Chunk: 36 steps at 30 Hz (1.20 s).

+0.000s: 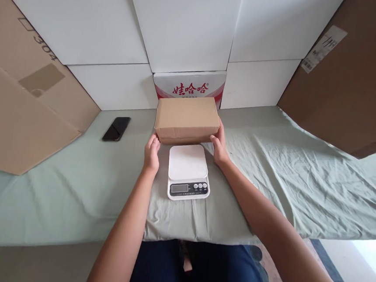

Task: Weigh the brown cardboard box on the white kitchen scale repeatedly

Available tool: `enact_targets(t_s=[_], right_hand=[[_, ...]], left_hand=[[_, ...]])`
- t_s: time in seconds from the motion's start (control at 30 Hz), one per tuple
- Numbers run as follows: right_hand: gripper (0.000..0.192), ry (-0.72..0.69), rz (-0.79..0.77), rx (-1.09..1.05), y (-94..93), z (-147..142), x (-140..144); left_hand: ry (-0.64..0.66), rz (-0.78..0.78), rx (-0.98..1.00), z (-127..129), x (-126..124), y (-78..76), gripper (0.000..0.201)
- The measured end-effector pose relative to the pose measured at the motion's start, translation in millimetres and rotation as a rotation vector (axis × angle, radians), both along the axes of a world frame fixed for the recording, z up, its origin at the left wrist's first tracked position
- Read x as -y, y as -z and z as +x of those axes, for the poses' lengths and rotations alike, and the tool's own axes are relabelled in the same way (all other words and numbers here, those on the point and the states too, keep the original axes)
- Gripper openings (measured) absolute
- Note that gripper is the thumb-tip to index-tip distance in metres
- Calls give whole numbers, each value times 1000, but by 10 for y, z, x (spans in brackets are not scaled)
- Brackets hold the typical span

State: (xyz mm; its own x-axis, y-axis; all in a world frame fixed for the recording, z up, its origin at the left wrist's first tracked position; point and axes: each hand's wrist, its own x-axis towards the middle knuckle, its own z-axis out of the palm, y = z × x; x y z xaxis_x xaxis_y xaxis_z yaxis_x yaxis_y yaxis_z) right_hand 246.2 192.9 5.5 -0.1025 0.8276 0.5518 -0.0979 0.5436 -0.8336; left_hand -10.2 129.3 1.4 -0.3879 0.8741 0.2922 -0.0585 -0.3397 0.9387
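A plain brown cardboard box point(186, 116) lies flat just behind a small white digital kitchen scale point(188, 171). My left hand point(152, 152) grips the box's near left corner. My right hand point(219, 146) holds its near right corner, fingers against the side. The scale's platform is bare, and its display and buttons face me. Both rest on a pale green sheet point(270, 179) spread over the table.
A black phone point(116, 128) lies on the sheet to the left. A white and red printed carton point(189, 85) stands behind the box. White boxes point(185, 26) line the back. Large brown cardboard sheets lean at left point(19, 113) and right point(354, 85).
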Motion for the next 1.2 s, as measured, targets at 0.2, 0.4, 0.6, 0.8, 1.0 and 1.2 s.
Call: enact_targets(t_s=[0.2, 0.4, 0.6, 0.8, 1.0, 1.2], right_hand=[[81, 34, 79, 33, -52, 73, 432], [80, 22, 52, 24, 59, 248, 934], [76, 59, 12, 87, 118, 349, 1115], [74, 49, -20, 98, 107, 351, 1119], [73, 53, -5, 86, 76, 338, 1150], [74, 140, -51, 8, 29, 322, 1124]], left_hand=[[-39, 92, -119, 27, 482, -62, 64], [-44, 113, -140, 88, 1052, 72, 65], [-65, 73, -119, 99, 1248, 134, 58], [-94, 7, -102, 136, 1336, 135, 58], [-138, 3, -91, 148, 1360, 161, 63], [-200, 55, -65, 178, 1320, 96, 68]])
